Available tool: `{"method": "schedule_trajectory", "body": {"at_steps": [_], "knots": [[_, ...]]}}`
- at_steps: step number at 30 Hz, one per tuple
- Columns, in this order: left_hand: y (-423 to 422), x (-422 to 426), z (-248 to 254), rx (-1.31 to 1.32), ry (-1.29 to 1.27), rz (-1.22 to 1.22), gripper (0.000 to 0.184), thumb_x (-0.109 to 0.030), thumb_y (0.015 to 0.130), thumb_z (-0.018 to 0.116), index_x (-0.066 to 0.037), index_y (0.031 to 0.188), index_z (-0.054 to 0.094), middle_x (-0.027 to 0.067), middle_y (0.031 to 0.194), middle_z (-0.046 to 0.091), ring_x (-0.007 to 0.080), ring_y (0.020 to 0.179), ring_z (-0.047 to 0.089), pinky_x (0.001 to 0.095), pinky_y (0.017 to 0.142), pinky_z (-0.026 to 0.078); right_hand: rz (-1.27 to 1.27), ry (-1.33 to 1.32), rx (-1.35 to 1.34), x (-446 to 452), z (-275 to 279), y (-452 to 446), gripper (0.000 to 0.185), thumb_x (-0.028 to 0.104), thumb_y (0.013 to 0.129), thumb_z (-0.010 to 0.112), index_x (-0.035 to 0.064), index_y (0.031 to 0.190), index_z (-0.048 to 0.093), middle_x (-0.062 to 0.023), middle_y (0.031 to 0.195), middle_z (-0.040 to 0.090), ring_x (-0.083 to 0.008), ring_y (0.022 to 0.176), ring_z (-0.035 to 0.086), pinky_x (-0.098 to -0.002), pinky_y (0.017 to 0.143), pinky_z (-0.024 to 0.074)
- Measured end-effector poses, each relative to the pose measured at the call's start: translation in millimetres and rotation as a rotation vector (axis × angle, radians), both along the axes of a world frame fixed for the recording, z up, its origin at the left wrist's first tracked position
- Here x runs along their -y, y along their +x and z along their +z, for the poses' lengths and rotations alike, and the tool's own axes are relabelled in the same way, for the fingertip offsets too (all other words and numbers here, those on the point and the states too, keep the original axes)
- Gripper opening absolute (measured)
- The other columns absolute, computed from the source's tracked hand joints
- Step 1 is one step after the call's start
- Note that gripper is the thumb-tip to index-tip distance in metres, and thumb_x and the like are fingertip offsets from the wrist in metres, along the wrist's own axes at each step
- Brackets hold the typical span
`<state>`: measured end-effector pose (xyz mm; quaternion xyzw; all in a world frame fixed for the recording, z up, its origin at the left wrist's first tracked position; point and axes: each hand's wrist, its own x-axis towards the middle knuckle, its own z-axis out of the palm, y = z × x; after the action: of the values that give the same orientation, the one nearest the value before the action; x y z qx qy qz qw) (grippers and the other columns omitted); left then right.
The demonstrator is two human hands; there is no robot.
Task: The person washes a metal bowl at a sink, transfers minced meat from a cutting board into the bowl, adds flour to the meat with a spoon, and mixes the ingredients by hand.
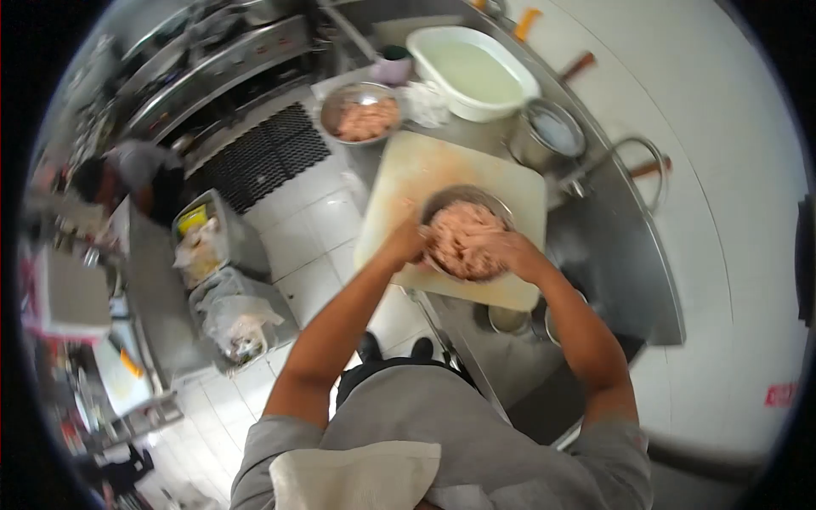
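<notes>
A metal bowl filled with pale pink strips of raw meat rests on a large white cutting board. My left hand grips the bowl's left rim, its fingers closed there. On the right side, my right hand is down in the bowl with its fingers curled into the meat. The fingertips are hidden among the strips. Beyond the board's far left corner stands a second metal bowl holding more raw meat.
A white tub of cloudy liquid and a metal pot stand behind the board. At right is a sink with a faucet. Grey bins with plastic bags are on the left. Another person bends beyond them.
</notes>
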<state>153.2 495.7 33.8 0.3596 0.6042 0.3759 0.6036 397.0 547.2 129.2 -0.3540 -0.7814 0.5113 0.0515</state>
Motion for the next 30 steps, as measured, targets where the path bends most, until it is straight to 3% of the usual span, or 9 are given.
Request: {"method": "schedule_trajectory", "body": {"at_steps": [4, 6, 10, 16, 20, 23, 25, 28, 30], "knots": [[17, 8, -39, -0.443, 0.336, -0.023, 0.050, -0.013, 0.077, 0.058, -0.006, 0.124, 0.044, 0.0175, 0.086, 0.060, 0.0262, 0.066, 0.059, 0.0374, 0.056, 0.048, -0.335, 0.289, 0.102, 12, 16, -20, 0.038, 0.021, 0.088, 0.053, -0.0028, 0.118, 0.053, -0.0176, 0.114, 0.059, -0.0255, 0.101, 0.056, -0.0331, 0.088, 0.0430], [32, 13, -30, -0.472, 0.402, 0.057, 0.054, -0.008, 0.075, 0.055, -0.005, 0.128, 0.042, 0.0212, 0.092, 0.060, 0.0295, 0.072, 0.061, 0.0397, 0.063, 0.049, -0.171, 0.280, 0.168, 2, 0, -32, 0.049, 0.028, 0.091, 0.047, 0.0004, 0.131, 0.041, -0.0168, 0.130, 0.048, -0.0261, 0.115, 0.048, -0.0342, 0.096, 0.0379], [40, 23, 15, -0.366, 0.349, 0.307, 0.069, -0.008, 0.074, 0.060, -0.010, 0.136, 0.031, 0.0257, 0.108, 0.057, 0.0366, 0.093, 0.061, 0.0445, 0.076, 0.050, -0.219, 0.312, -0.037, -3, -30, -41, 0.049, 0.029, 0.092, 0.045, 0.0006, 0.131, 0.040, -0.0166, 0.128, 0.048, -0.0264, 0.113, 0.050, -0.0347, 0.095, 0.0396], [49, 37, 60, -0.248, 0.205, 0.206, 0.074, 0.001, 0.071, 0.060, -0.010, 0.137, 0.027, 0.0253, 0.108, 0.058, 0.0361, 0.096, 0.060, 0.0458, 0.077, 0.051, -0.285, -0.480, -0.662, 9, -29, -47, 0.048, 0.031, 0.094, 0.043, 0.0010, 0.132, 0.037, -0.0163, 0.126, 0.049, -0.0268, 0.111, 0.052, -0.0353, 0.093, 0.0422], [42, 40, 84, -0.452, 0.248, 0.006, 0.068, -0.004, 0.072, 0.063, -0.008, 0.132, 0.033, 0.0234, 0.108, 0.058, 0.0350, 0.094, 0.062, 0.0442, 0.078, 0.051, -0.180, -0.640, -0.817, 1, -30, -44, 0.048, 0.033, 0.096, 0.041, 0.0013, 0.132, 0.035, -0.0162, 0.124, 0.050, -0.0271, 0.109, 0.053, -0.0357, 0.092, 0.0440], [38, 41, 84, -0.560, 0.263, -0.039, 0.066, -0.007, 0.071, 0.064, -0.009, 0.130, 0.037, 0.0227, 0.105, 0.060, 0.0354, 0.094, 0.061, 0.0414, 0.076, 0.051, -0.011, -0.458, -0.685, -9, -12, -49, 0.045, 0.032, 0.095, 0.041, 0.0003, 0.126, 0.039, -0.0171, 0.120, 0.052, -0.0282, 0.106, 0.054, -0.0364, 0.090, 0.0446], [36, -12, 2, -0.551, 0.324, 0.021, 0.054, -0.005, 0.071, 0.062, -0.005, 0.122, 0.045, 0.0221, 0.103, 0.060, 0.0361, 0.096, 0.061, 0.0394, 0.077, 0.051, 0.227, -0.146, -0.438, -27, 4, -56, 0.039, 0.030, 0.092, 0.043, -0.0019, 0.115, 0.046, -0.0192, 0.112, 0.054, -0.0303, 0.100, 0.056, -0.0376, 0.086, 0.0450], [30, 20, 34, -0.248, 0.146, 0.195, 0.045, -0.006, 0.075, 0.058, -0.001, 0.119, 0.047, 0.0226, 0.106, 0.059, 0.0362, 0.096, 0.061, 0.0411, 0.073, 0.052, 0.457, 0.161, -0.171, -34, 0, -49, 0.036, 0.027, 0.090, 0.044, -0.0041, 0.104, 0.053, -0.0212, 0.104, 0.057, -0.0324, 0.094, 0.058, -0.0387, 0.082, 0.0454], [29, 21, 29, -0.161, 0.110, 0.254, 0.042, -0.011, 0.078, 0.061, -0.001, 0.118, 0.050, 0.0211, 0.114, 0.056, 0.0344, 0.099, 0.060, 0.0466, 0.078, 0.053, 0.350, 0.834, -0.182, -12, -33, -27, 0.031, 0.022, 0.087, 0.050, -0.0056, 0.100, 0.054, -0.0214, 0.102, 0.057, -0.0348, 0.090, 0.058, -0.0392, 0.079, 0.0453]]}}
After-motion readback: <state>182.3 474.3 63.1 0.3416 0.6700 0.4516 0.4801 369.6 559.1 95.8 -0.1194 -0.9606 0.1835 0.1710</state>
